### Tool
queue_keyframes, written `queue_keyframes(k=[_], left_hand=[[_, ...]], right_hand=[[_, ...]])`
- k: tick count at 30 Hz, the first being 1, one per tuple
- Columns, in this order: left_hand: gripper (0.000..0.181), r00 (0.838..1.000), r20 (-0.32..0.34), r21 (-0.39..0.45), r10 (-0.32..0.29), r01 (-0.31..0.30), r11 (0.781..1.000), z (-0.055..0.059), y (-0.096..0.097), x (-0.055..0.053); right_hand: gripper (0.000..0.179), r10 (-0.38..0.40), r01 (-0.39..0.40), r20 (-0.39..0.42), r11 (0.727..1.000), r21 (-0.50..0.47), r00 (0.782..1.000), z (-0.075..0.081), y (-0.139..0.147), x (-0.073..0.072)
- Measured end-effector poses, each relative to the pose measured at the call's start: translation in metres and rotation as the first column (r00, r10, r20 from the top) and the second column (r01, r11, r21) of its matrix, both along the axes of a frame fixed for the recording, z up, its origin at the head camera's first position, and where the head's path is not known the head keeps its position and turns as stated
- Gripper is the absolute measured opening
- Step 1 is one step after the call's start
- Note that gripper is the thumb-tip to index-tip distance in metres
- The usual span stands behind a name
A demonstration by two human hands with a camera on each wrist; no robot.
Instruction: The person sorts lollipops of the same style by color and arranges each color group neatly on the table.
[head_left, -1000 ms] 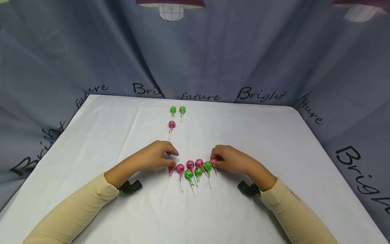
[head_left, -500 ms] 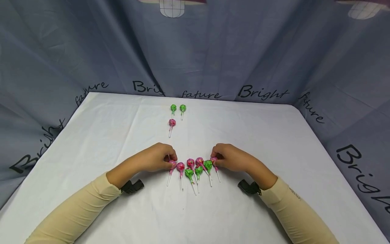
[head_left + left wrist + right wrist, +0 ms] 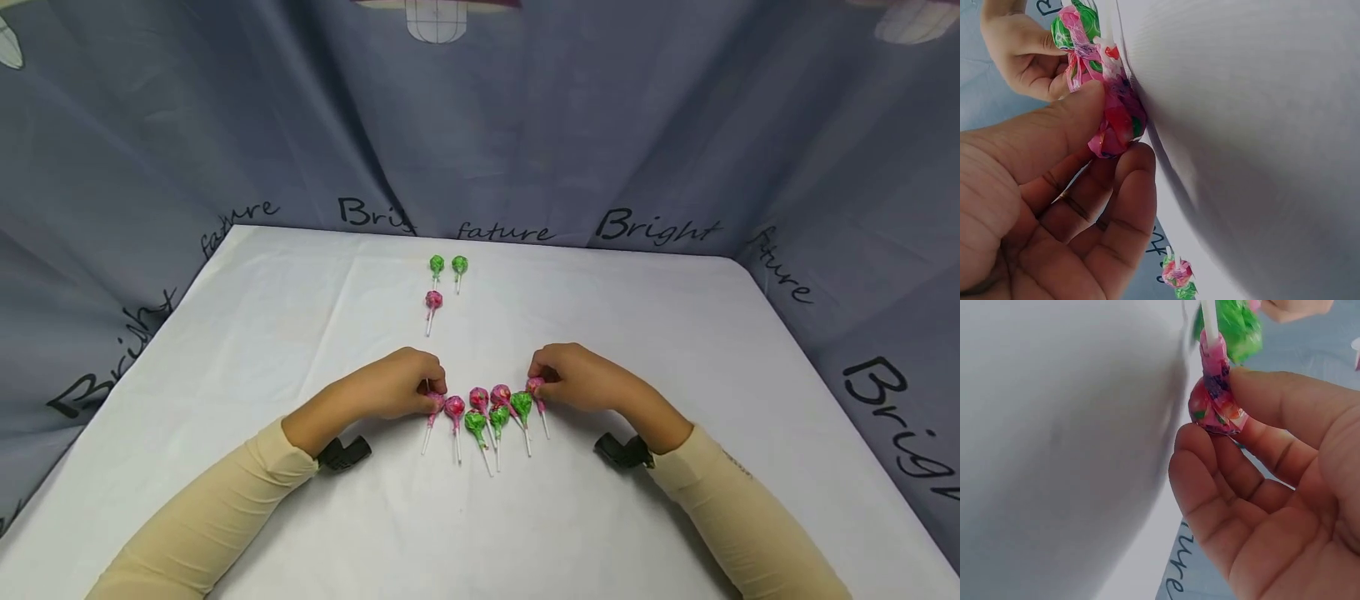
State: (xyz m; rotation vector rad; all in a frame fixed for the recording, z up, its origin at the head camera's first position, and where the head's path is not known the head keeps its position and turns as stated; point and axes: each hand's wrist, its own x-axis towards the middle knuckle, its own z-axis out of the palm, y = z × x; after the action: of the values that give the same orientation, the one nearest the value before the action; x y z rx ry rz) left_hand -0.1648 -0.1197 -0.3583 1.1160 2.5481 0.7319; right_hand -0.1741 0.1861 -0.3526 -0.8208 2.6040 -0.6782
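Note:
In the head view my left hand (image 3: 401,385) pinches the wrapped head of a pink lollipop (image 3: 430,423) at the left end of a loose row. Its thumb and fingertips sit on the pink wrapper (image 3: 1121,122) in the left wrist view. At the row's right end, my right hand (image 3: 581,379) grips another pink lollipop (image 3: 1215,403) by its head, thumb on the wrapper, white stick pointing toward my body. Between the hands lie several lollipops, among them a pink one (image 3: 454,407) and a green one (image 3: 475,421), sticks toward me.
Farther back on the white tablecloth (image 3: 637,317) lie two green lollipops (image 3: 437,264) and one pink lollipop (image 3: 433,300). A grey-blue curtain (image 3: 525,125) printed with lettering hangs behind the table and along its sides.
My left thumb and fingers, spread apart a second ago, have closed on the leftmost pink lollipop. My right hand has shifted slightly away from me with its lollipop. The head view has shifted a little.

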Motion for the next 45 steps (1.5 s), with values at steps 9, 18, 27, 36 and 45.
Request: queue_keyframes(k=[9, 18, 27, 36, 45], left_hand=[[0.006, 1.000, 0.000, 0.014, 0.001, -0.001, 1.000, 0.001, -0.001, -0.002], [0.007, 1.000, 0.025, 0.003, 0.019, -0.019, 1.000, 0.000, -0.001, -0.001], [0.007, 1.000, 0.015, 0.013, 0.018, -0.018, 1.000, 0.003, 0.001, -0.001], [0.008, 1.000, 0.014, 0.017, 0.007, -0.008, 1.000, 0.002, 0.000, -0.001], [0.008, 1.000, 0.013, 0.016, 0.001, -0.001, 1.000, 0.001, 0.000, -0.004]], right_hand=[[0.005, -0.027, 0.024, -0.043, 0.998, -0.052, 0.999, 0.016, -0.006, -0.016], [0.006, -0.045, 0.039, -0.064, 0.995, -0.090, 0.997, 0.019, -0.027, -0.033], [0.010, -0.119, 0.114, -0.047, 0.990, -0.086, 0.992, 0.021, -0.055, -0.059], [0.012, -0.138, 0.133, -0.046, 0.985, -0.111, 0.989, 0.012, -0.075, -0.088], [0.016, -0.174, 0.171, -0.051, 0.983, -0.065, 0.983, 0.004, -0.091, -0.112]])
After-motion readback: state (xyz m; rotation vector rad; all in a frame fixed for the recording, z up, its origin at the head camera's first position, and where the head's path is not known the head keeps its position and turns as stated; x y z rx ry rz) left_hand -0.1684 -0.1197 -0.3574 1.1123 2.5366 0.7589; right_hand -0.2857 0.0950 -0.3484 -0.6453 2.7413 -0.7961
